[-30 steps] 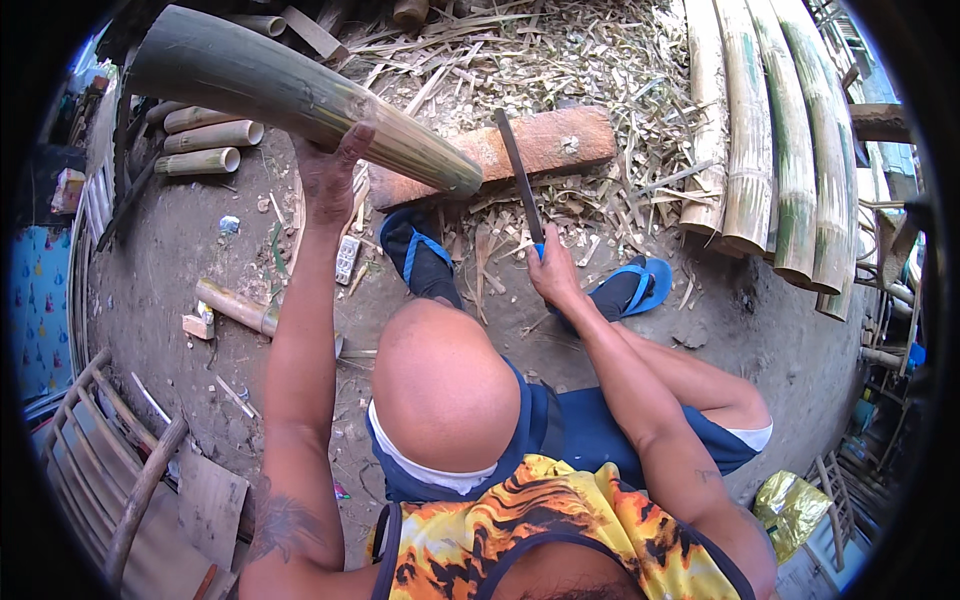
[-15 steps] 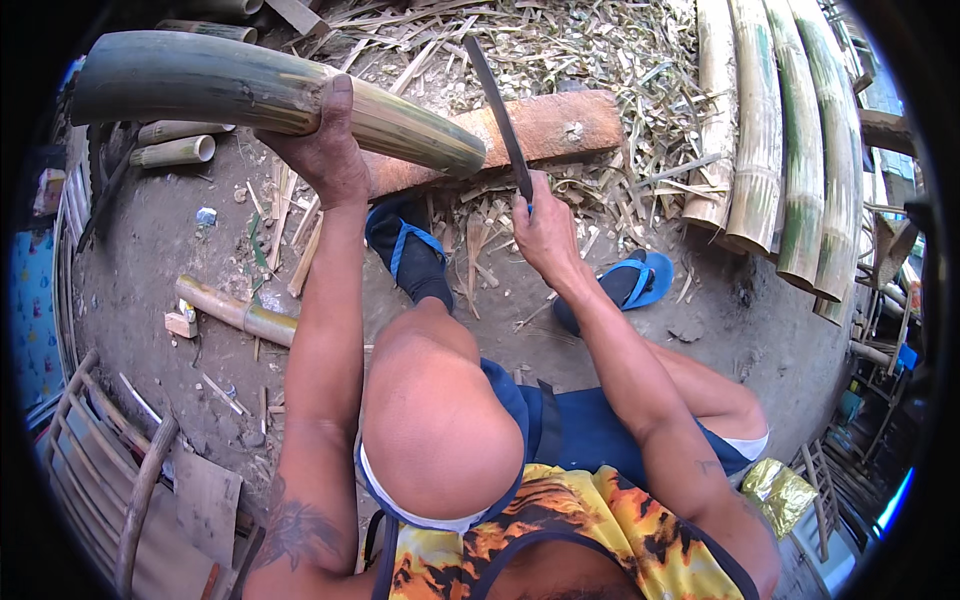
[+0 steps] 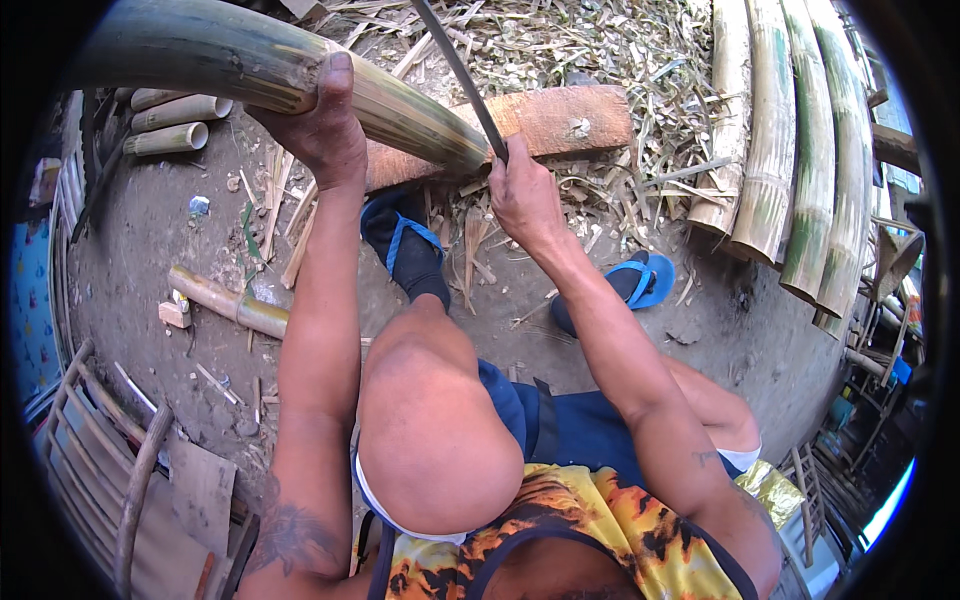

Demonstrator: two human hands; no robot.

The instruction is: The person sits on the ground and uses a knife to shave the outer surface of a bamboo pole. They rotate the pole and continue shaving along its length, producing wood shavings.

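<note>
A thick green bamboo pole point(image 3: 200, 50) slants from the upper left toward the middle, its near end at a reddish-brown wooden block point(image 3: 560, 120) on the ground. My left hand point(image 3: 325, 130) is closed around the pole from beneath, thumb on its near side. In my right hand point(image 3: 527, 195) is the handle of a long dark machete point(image 3: 460, 70), its blade pointing up and to the left. The blade's lower part is right beside the pole's end; whether they touch I cannot tell. The handle is mostly hidden by my fingers.
Several split bamboo lengths point(image 3: 765, 150) lie side by side at the right. Wood shavings point(image 3: 590, 45) cover the ground behind the block. A shorter bamboo piece point(image 3: 225, 300) lies left of my leg, and cut bamboo tubes point(image 3: 170, 138) rest farther back. My blue flip-flops point(image 3: 650, 280) flank the work area.
My right hand has moved left and slightly up, bringing the machete against or close to the pole's end. The pole sits higher in view, its far end partly out of frame.
</note>
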